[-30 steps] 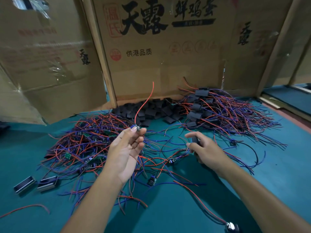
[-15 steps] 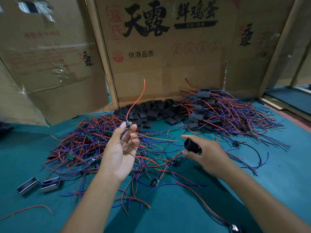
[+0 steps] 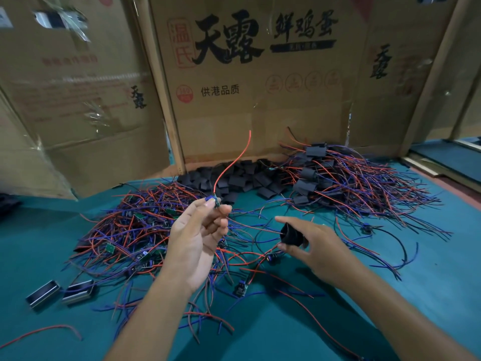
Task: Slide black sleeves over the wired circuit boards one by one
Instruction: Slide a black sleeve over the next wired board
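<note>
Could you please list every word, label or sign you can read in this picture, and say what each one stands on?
"天露": large black characters on the middle brown cardboard panel.
"鲜鸡蛋": black characters, same panel.
"温氏": red stamp, same panel.
"供港品质": small black line, same panel.
"天露": vertical, on the left cardboard panel and the right cardboard panel.
Dark banner, round marks, faded red print: unreadable.

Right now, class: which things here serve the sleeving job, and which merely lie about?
Job:
left hand pinching circuit board
right hand holding black sleeve
loose sleeves
unsleeved boards

Lying about:
metal cases
cardboard boxes
</note>
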Demonstrator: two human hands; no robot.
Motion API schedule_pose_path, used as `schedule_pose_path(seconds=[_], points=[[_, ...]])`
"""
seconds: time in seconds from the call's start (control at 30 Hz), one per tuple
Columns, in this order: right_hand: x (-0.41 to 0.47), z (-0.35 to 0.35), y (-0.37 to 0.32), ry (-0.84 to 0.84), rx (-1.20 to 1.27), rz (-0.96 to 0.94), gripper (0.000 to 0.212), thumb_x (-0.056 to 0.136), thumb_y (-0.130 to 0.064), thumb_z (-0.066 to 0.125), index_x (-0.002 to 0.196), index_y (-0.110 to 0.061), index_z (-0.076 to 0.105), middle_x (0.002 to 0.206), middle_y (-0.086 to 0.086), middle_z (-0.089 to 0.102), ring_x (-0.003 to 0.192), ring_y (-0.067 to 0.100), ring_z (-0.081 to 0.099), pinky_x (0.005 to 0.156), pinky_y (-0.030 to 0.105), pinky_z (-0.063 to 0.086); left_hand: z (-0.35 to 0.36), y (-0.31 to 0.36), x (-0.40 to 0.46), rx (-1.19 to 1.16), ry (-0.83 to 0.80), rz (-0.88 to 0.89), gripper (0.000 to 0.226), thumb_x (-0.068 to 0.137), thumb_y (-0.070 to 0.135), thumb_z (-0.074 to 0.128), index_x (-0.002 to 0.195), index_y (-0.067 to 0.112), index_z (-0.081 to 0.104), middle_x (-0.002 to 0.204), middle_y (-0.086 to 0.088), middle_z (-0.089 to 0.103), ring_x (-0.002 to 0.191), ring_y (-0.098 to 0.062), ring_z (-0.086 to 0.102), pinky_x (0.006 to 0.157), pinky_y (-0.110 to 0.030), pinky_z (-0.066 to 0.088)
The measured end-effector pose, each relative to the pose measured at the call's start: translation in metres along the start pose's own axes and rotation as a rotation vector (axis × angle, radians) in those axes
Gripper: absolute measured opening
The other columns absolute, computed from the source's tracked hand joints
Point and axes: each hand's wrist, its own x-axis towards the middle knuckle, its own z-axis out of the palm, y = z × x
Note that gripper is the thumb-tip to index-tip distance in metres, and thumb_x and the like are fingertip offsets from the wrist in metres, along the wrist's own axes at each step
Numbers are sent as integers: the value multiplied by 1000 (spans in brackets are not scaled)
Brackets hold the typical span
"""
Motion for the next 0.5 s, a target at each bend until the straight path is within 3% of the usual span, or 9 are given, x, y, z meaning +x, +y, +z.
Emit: schedule_pose_path(seconds=[0.07, 0.17, 0.23, 0.33, 0.43, 0.5], points=[[1, -3, 6, -16, -50, 71, 54, 87, -39, 69, 135, -37, 45, 105, -20, 56, 91, -1, 53, 75, 9, 36, 2, 1, -2, 118, -23, 90, 5, 79, 23, 66, 79, 19, 66, 71, -10, 65, 54, -15, 50, 50, -22, 45], [3, -14, 10, 18, -21, 192, 32, 88, -40, 68, 113, -35, 49, 88, -20, 59, 69, -5, 53, 62, 17, 42, 4, 4, -7, 329, -16, 216, 15, 83, 29, 64, 79, 14, 63, 65, -6, 56, 52, -15, 41, 49, -25, 38], [2, -18, 2, 95, 54, 170, 23, 86, -37, 70, 101, -31, 55, 79, -11, 64, 65, -3, 54, 65, 18, 45, 6, 6, -10, 417, -13, 261, 21, 83, 34, 64, 80, 13, 62, 63, -2, 51, 53, -13, 38, 49, -25, 35], [-6, -12, -28, -50, 628, 68, 22, 84, -21, 74, 104, -20, 63, 100, 2, 73, 90, 14, 68, 78, 31, 54, 9, 6, -13, 565, -45, 342, 26, 86, 37, 70, 80, 13, 62, 64, -1, 49, 56, -11, 38, 54, -24, 32], [-16, 4, -58, -241, 964, -80, 37, 84, -22, 75, 118, -14, 63, 121, 18, 65, 117, 28, 60, 97, 45, 49, 14, 6, -17, 695, -100, 441, 23, 87, 38, 65, 79, 16, 64, 65, 4, 53, 61, -7, 46, 58, -19, 38], [-16, 8, -67, -185, 1148, -122, 45, 85, -24, 73, 126, -10, 60, 131, 19, 59, 129, 31, 51, 106, 50, 43, 16, 7, -19, 781, -161, 458, 26, 83, 44, 63, 79, 18, 64, 67, 6, 58, 63, -4, 50, 60, -17, 40]])
